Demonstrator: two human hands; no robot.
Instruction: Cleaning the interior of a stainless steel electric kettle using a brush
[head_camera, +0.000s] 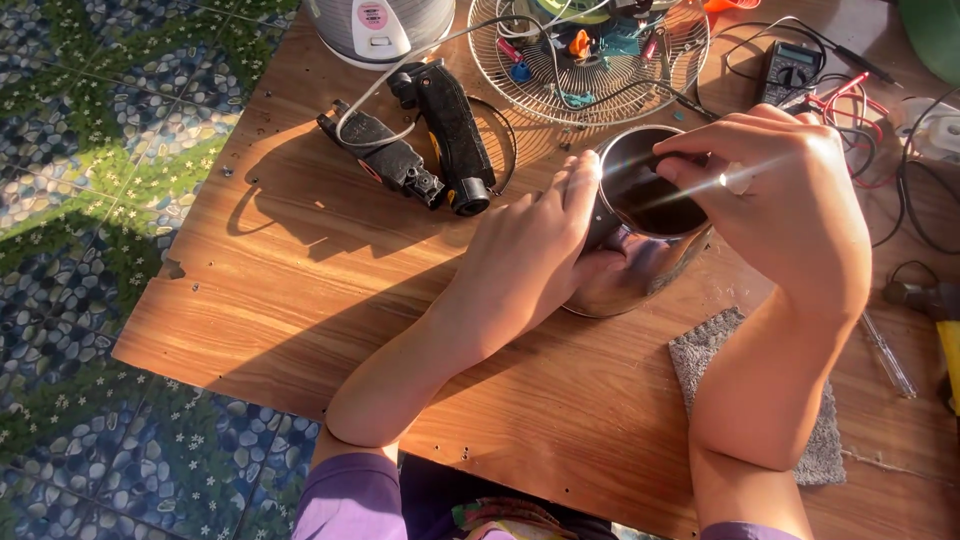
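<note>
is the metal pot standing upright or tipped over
Tipped. The metal pot leans with its open mouth facing the camera, the left hand on its side, the right hand at its rim.

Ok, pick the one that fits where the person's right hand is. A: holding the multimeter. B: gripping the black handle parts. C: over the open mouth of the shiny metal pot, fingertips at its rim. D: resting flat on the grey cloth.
C: the right hand arches over the dark opening of the metal pot, fingertips at its rim, while the left hand grips the pot's side; the grey cloth lies untouched beside it.
</note>
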